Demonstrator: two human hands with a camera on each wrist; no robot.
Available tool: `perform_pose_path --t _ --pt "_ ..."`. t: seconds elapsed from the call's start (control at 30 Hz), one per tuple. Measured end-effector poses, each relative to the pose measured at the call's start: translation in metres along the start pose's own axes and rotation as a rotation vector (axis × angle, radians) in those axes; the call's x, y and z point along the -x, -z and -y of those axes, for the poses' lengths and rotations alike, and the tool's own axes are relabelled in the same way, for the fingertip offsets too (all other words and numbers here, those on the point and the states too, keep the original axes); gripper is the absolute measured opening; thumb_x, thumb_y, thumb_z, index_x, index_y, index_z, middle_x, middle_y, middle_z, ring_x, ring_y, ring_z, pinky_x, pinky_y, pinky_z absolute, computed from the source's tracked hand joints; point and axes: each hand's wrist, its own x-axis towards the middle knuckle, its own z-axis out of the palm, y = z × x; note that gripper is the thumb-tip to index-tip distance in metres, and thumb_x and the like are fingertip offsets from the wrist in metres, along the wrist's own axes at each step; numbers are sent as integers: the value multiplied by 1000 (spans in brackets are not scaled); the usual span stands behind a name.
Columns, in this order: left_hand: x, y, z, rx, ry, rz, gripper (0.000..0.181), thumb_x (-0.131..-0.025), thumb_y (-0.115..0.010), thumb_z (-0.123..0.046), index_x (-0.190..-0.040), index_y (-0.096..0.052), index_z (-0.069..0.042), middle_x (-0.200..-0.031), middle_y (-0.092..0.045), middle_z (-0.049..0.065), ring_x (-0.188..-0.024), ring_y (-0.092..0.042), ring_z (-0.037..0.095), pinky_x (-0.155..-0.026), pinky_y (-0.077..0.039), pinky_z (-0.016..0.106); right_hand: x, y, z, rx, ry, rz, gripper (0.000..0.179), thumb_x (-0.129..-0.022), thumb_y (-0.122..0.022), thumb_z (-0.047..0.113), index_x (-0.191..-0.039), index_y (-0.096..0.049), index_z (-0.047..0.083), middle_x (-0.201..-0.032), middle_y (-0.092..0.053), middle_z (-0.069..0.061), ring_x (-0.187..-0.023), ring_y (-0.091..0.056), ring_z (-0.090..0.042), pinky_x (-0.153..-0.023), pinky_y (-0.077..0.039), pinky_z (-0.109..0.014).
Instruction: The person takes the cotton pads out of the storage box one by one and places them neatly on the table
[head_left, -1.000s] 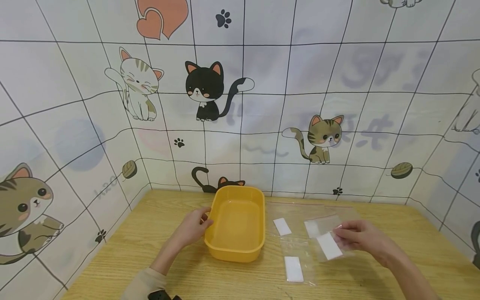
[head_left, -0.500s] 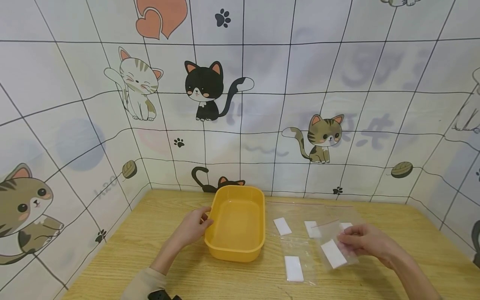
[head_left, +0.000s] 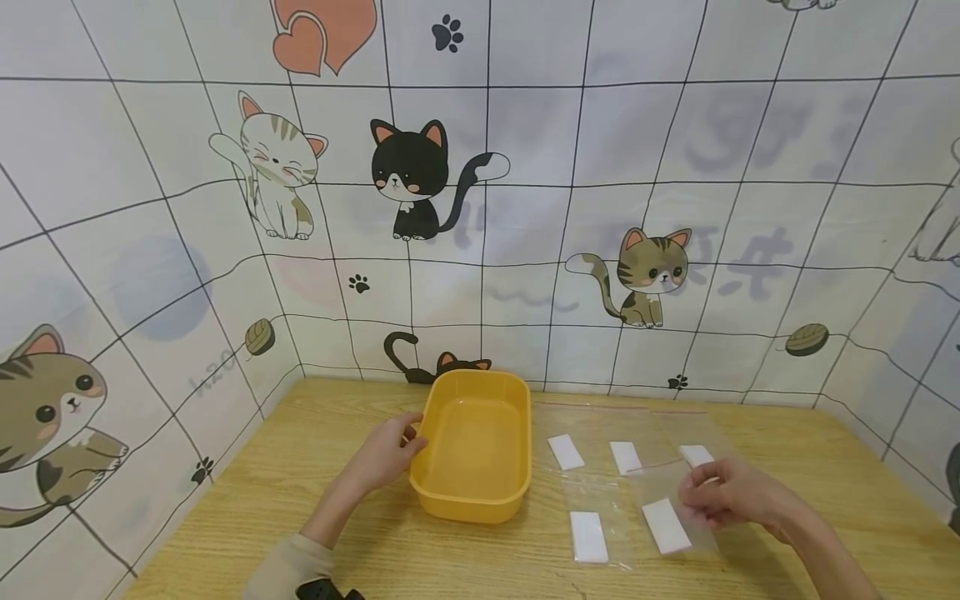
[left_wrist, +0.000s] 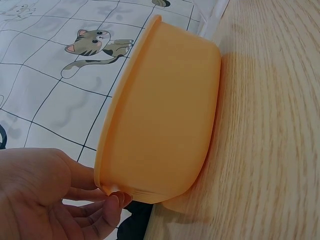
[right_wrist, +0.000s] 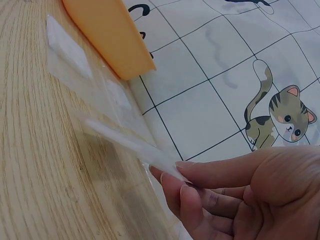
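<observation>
My left hand (head_left: 381, 454) grips the left rim of a yellow plastic basin (head_left: 471, 508), thumb and fingertips at the edge; the left wrist view shows the basin's outer wall (left_wrist: 160, 110). To the basin's right, my right hand (head_left: 738, 493) pinches the right edge of a clear zip bag (head_left: 660, 485) with a flat white piece (head_left: 666, 527) inside. Seen nearly edge-on in the right wrist view, this zip bag (right_wrist: 135, 145) tilts just above the wood, a shadow under it. Nothing is visible inside the basin.
Several similar clear bags with white pieces lie flat around it: one white piece (head_left: 588, 537) in front, others (head_left: 566, 452) (head_left: 626, 457) behind, and one (head_left: 696, 455) partly behind my right hand. A cat-print sheet (head_left: 525, 208) backs the wooden table (head_left: 285, 450).
My right hand has brought the held bag toward me and lower, off the bags behind, uncovering their white pieces. The left hand and the basin stay in place.
</observation>
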Motion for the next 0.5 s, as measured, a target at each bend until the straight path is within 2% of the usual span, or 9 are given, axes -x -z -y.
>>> perform_pose_path --t 0.23,0.5 --pt "1 1 0 -8 3 -2 40 -94 -66 1 -131 -56 13 -87 -66 11 -77 -65 22 -66 -56 36 1 -4 -3 48 0 -10 16 -96 -64 6 -96 -61 -9 -76 -64 -4 -66 -61 -11 -58 -53 -22" --pt "1 2 0 -12 -4 -2 40 -94 -66 0 -131 -56 13 -87 -66 10 -77 -64 22 -66 -55 35 2 -6 -4 84 -39 -9 15 -96 -67 10 -94 -61 -4 -74 -64 -4 -65 -61 -10 -57 -51 -21"
